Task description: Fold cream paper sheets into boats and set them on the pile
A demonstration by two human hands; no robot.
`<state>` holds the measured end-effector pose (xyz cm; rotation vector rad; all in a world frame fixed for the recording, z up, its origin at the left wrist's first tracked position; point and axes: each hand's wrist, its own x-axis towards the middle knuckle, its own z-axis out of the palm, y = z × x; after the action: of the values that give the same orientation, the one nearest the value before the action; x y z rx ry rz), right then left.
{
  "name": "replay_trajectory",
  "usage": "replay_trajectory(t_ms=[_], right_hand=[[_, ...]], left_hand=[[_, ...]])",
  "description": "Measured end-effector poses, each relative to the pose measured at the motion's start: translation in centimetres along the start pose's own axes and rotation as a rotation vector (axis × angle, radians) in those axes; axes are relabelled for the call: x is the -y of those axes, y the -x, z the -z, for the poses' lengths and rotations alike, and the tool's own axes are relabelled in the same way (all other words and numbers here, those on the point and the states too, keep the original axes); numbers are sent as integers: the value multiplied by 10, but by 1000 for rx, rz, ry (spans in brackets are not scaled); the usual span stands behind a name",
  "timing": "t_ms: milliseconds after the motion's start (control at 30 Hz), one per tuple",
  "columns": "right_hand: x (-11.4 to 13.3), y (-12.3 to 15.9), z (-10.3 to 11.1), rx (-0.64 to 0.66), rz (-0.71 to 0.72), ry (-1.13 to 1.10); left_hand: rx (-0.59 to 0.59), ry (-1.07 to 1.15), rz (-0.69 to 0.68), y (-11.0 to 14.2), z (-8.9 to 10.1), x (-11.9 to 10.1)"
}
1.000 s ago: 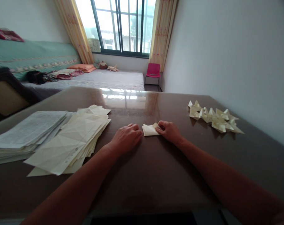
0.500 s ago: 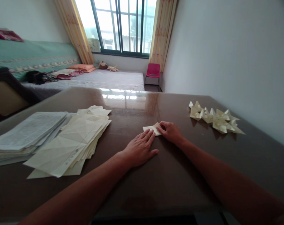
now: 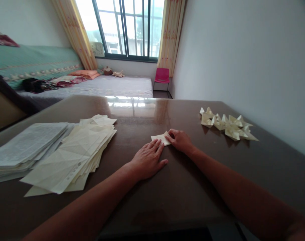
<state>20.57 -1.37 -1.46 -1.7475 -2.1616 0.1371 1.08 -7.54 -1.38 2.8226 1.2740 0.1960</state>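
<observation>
A small folded piece of cream paper lies on the glossy brown table between my hands. My left hand rests flat with its fingers stretched out, the fingertips pressing on the paper's near edge. At the paper's right side, my right hand is curled, pinching the edge between thumb and fingers. Part of the paper is hidden beneath the fingers.
On the left lies a stack of creased cream sheets beside a pile of printed papers. Several pointed folded paper pieces sit at the right. Beyond the table are a bed and a pink chair.
The view has shifted slightly, so everything appears a little further left. Both hands keep nearly the same hold on the folded paper.
</observation>
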Motion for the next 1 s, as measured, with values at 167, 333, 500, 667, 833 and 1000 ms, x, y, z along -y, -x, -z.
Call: replay_trajectory(t_ms=[167,333,500,667,833,1000], right_hand=[[-1,-1,-4,-9,-6,-43],[2,1,5,-21,34,-37],[20,24,23,36,393,162],[31,44,15,252,445,205],[21,40,17,323,341,182],[5,38,29,375,350,161]], left_hand=[[3,-26,9,0,3,0],[-6,-43,2,-1,4,0],[-15,-71,18,-1,6,-3],[-18,-109,3,-1,6,-3],[-19,-147,11,-1,7,-3],[-43,-192,22,2,10,-6]])
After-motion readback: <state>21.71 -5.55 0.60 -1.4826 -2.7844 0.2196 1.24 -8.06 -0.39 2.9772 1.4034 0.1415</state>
